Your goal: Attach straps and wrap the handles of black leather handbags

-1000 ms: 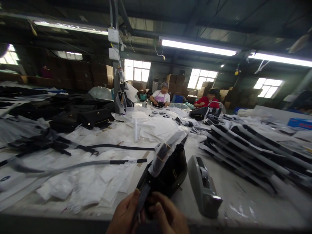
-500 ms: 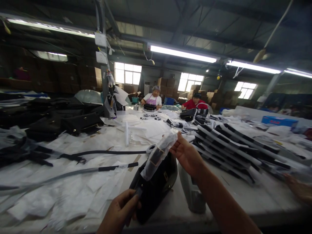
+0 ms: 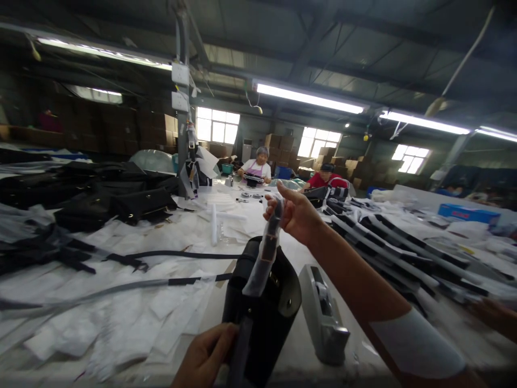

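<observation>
Counter: fills the lower frame, its white top (image 3: 297,347) bare around the middle.
Pile of bags: black bags (image 3: 133,207) heaped at mid-left.
Paper: thin white sheets (image 3: 133,307) spread loosely across the lower left.
Striped stack: black-and-white pieces (image 3: 398,245) layered at mid-right, partly behind the right forearm.
Black bag: the bag in hand (image 3: 269,328) stands tilted at lower centre.
Tape dispenser: grey, (image 3: 325,323) just right of that bag.
Strap: wrapped in clear film (image 3: 254,283), slanting from the right hand down over the bag.
Right hand: (image 3: 297,213) near the centre, fingers curled around the strap's upper end.
Left hand: (image 3: 208,350) at bottom centre, grasping the bag's near left edge; fingertips hidden.
</observation>
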The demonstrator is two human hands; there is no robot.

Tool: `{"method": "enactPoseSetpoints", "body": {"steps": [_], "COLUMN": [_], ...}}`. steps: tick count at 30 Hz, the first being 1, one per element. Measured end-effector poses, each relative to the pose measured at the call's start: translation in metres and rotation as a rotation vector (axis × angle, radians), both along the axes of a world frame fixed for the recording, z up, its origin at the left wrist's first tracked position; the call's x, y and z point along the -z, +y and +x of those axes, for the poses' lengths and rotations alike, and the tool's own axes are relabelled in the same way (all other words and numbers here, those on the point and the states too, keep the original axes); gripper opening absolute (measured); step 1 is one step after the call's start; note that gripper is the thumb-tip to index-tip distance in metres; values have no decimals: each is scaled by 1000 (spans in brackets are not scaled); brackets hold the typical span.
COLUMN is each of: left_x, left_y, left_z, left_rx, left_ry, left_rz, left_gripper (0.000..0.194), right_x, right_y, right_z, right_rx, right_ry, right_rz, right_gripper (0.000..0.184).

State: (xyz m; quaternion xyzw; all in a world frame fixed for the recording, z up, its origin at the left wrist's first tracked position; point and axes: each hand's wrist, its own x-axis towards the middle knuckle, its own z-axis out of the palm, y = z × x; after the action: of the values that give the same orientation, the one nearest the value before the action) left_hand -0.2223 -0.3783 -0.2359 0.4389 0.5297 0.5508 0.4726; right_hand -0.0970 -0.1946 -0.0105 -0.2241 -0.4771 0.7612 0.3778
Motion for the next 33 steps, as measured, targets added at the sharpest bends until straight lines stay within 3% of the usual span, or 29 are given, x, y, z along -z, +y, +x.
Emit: {"method": "enactPoseSetpoints", "body": {"steps": [2, 4, 7, 10, 12, 14, 17, 21, 26, 28, 31, 33], "left_x": [-7, -14, -25, -31, -30, -23, -5, 22, 41, 45, 49, 52], "left_y": [-6, -10, -12, -5, 2, 8, 12, 7, 12, 17, 21, 19], "left_z": [-4, -14, -36, -58, -68, -69, -53, -15, 19, 23, 20, 15], "left_rx": [-43, -181, -474, -690, -753, -708, -480, -236, -146, -157, -176, -172], "left_ry": [47, 88, 225, 507, 693, 764, 620, 404, 404, 433, 417, 389], "left_rz": [78, 120, 175, 252, 295, 308, 256, 142, -56, -103, -66, -32], "left_gripper": [53, 49, 41, 49, 58, 60, 48, 38, 41, 31, 17, 20], "right_x": [-19, -41, -78, -108, -120, -123, -110, -73, -19, -4, 11, 27], "right_y": [5, 10, 17, 26, 35, 44, 55, 63, 54, 42, 13, -15], "right_z": [-8, -12, -12, -12, -13, -15, -17, -20, -34, -37, -24, -3], "right_rx": [-74, -99, -40, 33, 26, -29, -109, -200, -120, -80, 140, 445], "right_ry": [-81, -203, -486, -807, -954, -1049, -1138, -1118, -933, -887, -829, -788], "right_rz": [106, 297, 733, 1194, 1397, 1497, 1530, 1527, 1583, 1632, 1776, 1795], "right_gripper": [32, 36, 37, 38, 38, 37, 38, 32, 26, 25, 41, 67]}}
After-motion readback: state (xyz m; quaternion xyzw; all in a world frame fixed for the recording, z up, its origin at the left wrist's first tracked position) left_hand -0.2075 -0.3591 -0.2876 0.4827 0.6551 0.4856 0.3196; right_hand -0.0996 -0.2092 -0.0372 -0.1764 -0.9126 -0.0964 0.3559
